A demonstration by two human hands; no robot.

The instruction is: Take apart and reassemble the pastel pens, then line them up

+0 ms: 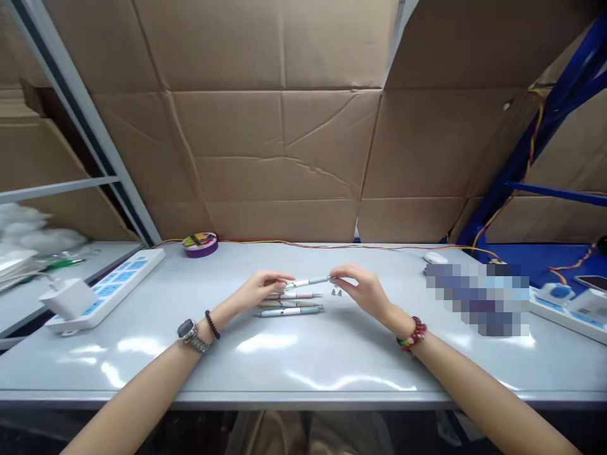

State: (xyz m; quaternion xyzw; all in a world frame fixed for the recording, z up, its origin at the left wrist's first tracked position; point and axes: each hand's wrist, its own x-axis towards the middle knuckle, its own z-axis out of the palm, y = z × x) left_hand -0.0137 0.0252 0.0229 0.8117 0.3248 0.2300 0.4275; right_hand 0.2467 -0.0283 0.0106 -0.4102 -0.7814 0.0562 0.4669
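Pen (310, 282) spans left grip (256, 291) and right grip (364, 289), each clamped on one end, midway between bench (360, 347) edges; light, level holding seems best.

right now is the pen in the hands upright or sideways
Sideways: the held pen stretches nearly level between left hand and right hand.

It looks like a workshop bay, with cardboard sheets (222, 126) walling the back, a blue metal upright (486, 202), and power strips (108, 289) on a glossy surface (370, 354).
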